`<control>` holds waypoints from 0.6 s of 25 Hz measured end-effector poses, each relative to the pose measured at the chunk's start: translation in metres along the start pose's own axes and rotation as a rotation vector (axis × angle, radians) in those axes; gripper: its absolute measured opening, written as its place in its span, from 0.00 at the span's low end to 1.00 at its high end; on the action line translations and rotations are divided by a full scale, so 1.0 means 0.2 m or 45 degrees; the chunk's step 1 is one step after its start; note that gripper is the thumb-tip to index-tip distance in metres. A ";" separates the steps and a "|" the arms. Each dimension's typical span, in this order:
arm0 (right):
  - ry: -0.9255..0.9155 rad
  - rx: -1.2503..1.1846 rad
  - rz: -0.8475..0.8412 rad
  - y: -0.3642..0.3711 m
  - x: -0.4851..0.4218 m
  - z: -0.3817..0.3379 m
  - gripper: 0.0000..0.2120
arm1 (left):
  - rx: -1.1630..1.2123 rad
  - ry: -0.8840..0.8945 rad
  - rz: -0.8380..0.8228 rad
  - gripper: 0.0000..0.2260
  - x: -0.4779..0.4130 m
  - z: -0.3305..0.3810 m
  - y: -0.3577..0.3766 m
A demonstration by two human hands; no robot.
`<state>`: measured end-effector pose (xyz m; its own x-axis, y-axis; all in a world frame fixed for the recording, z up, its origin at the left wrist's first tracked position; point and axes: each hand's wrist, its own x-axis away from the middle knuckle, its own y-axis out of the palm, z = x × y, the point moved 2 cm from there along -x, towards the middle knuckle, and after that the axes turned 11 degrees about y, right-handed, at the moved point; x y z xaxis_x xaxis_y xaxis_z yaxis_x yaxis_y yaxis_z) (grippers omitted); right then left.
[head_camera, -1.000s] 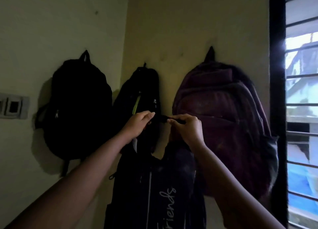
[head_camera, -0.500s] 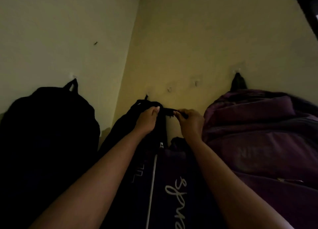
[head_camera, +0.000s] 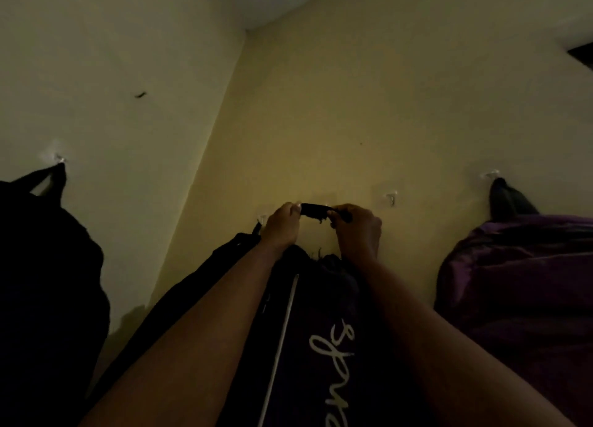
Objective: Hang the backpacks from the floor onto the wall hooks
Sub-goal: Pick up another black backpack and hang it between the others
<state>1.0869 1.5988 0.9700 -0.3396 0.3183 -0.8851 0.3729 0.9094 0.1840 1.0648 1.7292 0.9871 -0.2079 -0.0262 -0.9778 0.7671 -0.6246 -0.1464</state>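
I hold a dark backpack with white script lettering (head_camera: 321, 346) up against the yellow wall. Its black top loop (head_camera: 316, 210) is stretched between my left hand (head_camera: 282, 226) and my right hand (head_camera: 357, 230), both pinching it. The loop sits level with a small clear wall hook (head_camera: 392, 198) that is bare, a little to the right of my right hand. Any hook behind the loop is hidden by my hands. Three backpacks hang on hooks: a black one (head_camera: 48, 282) at far left, a black one (head_camera: 205, 282) behind my left arm, a purple one (head_camera: 526, 298) at right.
The two walls meet in a corner (head_camera: 208, 157) left of my hands. Clear hooks hold the far-left bag (head_camera: 59, 158) and the purple bag (head_camera: 491, 173). A dark window frame corner (head_camera: 582, 54) shows at the upper right.
The view has tilted upward and closer to the wall. My hands have raised the backpack's loop higher, up to the level of the hooks. The window has left the view.
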 end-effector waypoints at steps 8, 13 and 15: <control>-0.103 0.130 0.113 0.10 -0.18 -0.07 0.08 | -0.067 -0.036 0.018 0.20 -0.26 -0.11 0.04; -0.111 0.368 0.033 0.09 -0.15 -0.04 0.09 | -0.352 0.046 -0.014 0.18 -0.18 -0.15 0.08; -0.146 0.392 -0.006 0.07 -0.12 -0.03 0.09 | -0.378 0.098 -0.010 0.18 -0.13 -0.15 0.08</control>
<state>1.0941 1.6061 0.9962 -0.2494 0.2661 -0.9311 0.6208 0.7819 0.0572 1.1013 1.7426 1.0059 -0.1763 0.0441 -0.9834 0.9120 -0.3686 -0.1800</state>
